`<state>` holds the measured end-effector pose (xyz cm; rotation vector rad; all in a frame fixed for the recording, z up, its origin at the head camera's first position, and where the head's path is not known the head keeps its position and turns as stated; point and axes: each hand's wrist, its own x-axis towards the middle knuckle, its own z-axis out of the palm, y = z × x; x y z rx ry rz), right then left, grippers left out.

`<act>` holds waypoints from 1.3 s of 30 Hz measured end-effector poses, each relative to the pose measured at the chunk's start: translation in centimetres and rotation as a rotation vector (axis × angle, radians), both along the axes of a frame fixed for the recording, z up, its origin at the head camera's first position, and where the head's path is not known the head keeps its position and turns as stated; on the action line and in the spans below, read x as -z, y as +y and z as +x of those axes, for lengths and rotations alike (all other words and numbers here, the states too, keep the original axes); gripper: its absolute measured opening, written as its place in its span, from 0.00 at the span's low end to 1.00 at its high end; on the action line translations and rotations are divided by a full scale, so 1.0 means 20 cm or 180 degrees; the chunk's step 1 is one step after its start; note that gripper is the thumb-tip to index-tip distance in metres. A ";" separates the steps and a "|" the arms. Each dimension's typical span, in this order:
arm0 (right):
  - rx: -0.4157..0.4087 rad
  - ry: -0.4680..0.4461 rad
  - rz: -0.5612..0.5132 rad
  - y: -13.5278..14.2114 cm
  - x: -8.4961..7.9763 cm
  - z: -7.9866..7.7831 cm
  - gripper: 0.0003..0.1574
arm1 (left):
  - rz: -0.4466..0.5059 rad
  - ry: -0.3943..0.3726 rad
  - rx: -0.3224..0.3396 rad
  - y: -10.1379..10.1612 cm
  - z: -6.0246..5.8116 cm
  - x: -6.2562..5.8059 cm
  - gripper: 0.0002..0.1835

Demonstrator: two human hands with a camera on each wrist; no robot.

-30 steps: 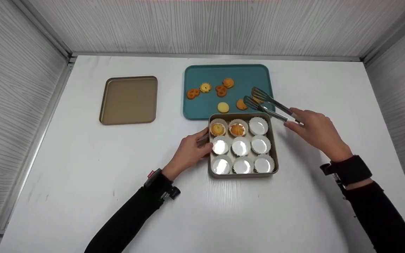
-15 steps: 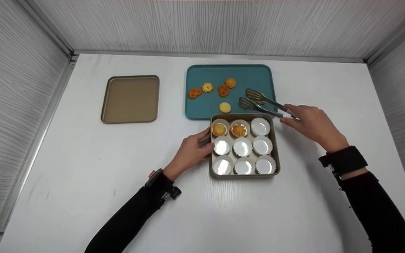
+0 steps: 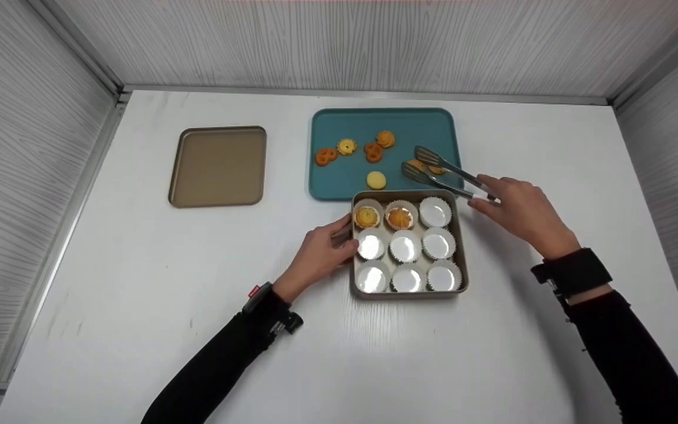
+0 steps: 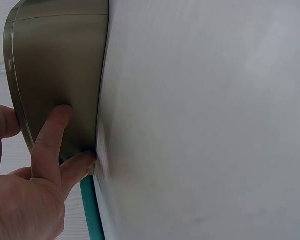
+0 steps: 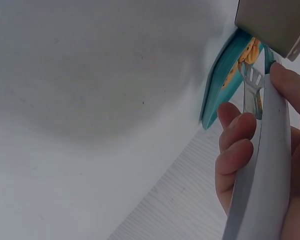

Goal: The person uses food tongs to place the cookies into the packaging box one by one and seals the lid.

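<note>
In the head view my left hand (image 3: 318, 253) grips the left wall of a square bronze tin (image 3: 411, 296). Its fingers (image 4: 52, 135) lie against the outer wall in the left wrist view, with the thumb at the rim. Paper cups (image 3: 405, 246) fill the tin in rows; two in the far row hold cookies, a yellow one (image 3: 366, 217) and an orange one (image 3: 399, 218). My right hand (image 3: 521, 209) holds serving tongs (image 3: 454, 171), their slotted heads apart over a teal tray (image 3: 328, 185). Beneath the heads lie two orange cookies (image 3: 436, 169), partly covered.
On the teal tray also lie two pretzel-shaped cookies (image 3: 326, 156), a flower-shaped cookie (image 3: 346, 146), a swirl cookie (image 3: 385, 139) and a round pale cookie (image 3: 376, 180). A flat bronze tray (image 3: 218, 166) is at the left. Grooved grey walls (image 3: 339, 47) enclose the table.
The tongs have shifted left and slightly down over the cookies, then back a little to the right. My left hand and the tin have stayed in place.
</note>
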<state>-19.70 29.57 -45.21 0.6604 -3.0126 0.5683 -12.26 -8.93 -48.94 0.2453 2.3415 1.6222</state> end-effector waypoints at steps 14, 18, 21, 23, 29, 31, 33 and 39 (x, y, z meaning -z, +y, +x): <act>0.0022 0.0098 0.0107 0.00 0.00 0.02 0.28 | -0.0007 -0.0004 -0.0001 0.00 0.00 0.00 0.35; 0.0018 0.0173 0.0067 -0.01 0.01 0.03 0.26 | -0.0058 0.0020 0.0005 0.00 -0.01 0.00 0.35; 0.0042 0.0226 0.0030 0.00 0.01 0.03 0.26 | -0.0084 0.0023 0.0021 0.00 -0.01 0.00 0.35; 0.0058 0.0276 -0.0011 0.01 0.00 0.04 0.27 | -0.0078 0.0021 0.0025 0.00 -0.01 0.00 0.35; 0.0051 0.0447 -0.0160 0.02 -0.06 0.09 0.28 | -0.0069 -0.0005 -0.0001 0.00 0.00 0.00 0.35; 0.0035 0.0489 -0.0196 0.03 -0.08 0.13 0.27 | -0.0071 -0.0026 0.0004 0.00 0.00 0.00 0.35; 0.0014 0.0533 -0.0230 0.03 -0.11 0.17 0.27 | -0.0096 -0.0027 0.0012 0.00 0.00 0.00 0.36; -0.0050 0.0674 -0.0291 0.06 -0.15 0.29 0.27 | -0.0148 0.0007 0.0009 0.00 0.00 -0.01 0.35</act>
